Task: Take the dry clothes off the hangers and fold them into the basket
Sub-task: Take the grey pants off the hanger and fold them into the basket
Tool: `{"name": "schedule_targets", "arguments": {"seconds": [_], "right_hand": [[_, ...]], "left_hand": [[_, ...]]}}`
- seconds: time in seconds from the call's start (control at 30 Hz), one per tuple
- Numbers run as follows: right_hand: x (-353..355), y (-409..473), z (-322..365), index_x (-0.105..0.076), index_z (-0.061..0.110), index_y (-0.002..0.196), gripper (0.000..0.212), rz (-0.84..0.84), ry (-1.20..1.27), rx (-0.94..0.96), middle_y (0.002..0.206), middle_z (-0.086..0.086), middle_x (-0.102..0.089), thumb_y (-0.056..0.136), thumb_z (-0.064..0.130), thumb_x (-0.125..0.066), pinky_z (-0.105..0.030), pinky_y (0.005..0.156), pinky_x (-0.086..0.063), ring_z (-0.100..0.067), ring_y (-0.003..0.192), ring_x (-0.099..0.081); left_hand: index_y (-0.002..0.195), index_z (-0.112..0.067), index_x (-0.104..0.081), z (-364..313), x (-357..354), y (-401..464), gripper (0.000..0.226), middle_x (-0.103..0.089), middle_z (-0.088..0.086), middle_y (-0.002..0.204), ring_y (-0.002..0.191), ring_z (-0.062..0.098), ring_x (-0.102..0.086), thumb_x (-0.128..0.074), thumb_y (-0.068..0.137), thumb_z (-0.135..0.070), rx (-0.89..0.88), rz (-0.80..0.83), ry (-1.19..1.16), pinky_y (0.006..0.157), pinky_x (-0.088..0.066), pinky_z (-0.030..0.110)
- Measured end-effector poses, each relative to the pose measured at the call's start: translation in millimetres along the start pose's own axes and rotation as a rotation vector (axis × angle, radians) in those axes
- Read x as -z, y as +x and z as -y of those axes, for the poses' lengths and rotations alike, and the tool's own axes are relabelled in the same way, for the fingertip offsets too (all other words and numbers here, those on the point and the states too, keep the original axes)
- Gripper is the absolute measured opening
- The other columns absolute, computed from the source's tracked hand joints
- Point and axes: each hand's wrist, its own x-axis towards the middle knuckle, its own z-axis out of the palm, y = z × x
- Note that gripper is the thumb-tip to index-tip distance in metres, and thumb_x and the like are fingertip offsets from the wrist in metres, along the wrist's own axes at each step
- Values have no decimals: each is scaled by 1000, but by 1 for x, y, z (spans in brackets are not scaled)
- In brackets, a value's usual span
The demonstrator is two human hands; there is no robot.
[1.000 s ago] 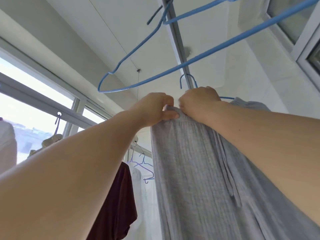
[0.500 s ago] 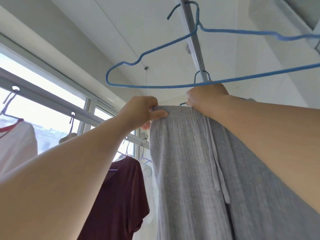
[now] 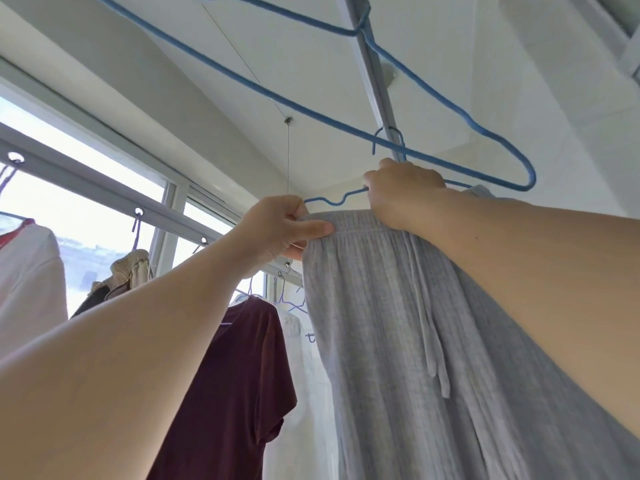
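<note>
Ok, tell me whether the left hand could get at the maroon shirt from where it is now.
Probably yes, but not straight away. The left hand grips the waistband of the grey trousers, so it must let go first. The maroon shirt hangs just below that forearm with nothing between them.

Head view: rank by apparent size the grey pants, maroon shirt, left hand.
1. grey pants, largest by far, though nearest the camera.
2. maroon shirt, partly hidden behind the left arm.
3. left hand, smallest, pinching the pants' waistband.
</note>
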Motion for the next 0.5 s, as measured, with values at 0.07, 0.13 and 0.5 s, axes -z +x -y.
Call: {"name": "schedule_targets", "arguments": {"seconds": [0.07,0.13,0.5], "right_hand": [[1,-3,3,-44,14,131,38,7,53,0,130,-10,-41,96,9,-32,-42,84,-39,-33,119,-43],[2,-3,8,-38,16,137,41,37,97,-9,138,-9,-35,97,14,-28,-48,98,-37,-33,128,-35],[-21,-51,-1,-41,14,138,40,-120,400,136,147,-5,-31,99,22,-33,-37,102,-32,-25,133,-31]], "left_hand": [[59,-12,-39,1,-5,-4,38,-55,1,56,54,11,-60,-74,74,-5,19,47,29,50,-53,20],[58,-13,-38,1,-12,-7,39,-49,2,58,51,8,-58,-72,75,-2,36,86,71,48,-50,17],[72,-18,-52,7,-49,-18,24,-59,13,88,77,25,-56,-73,76,-6,145,84,85,70,-48,36]]}}
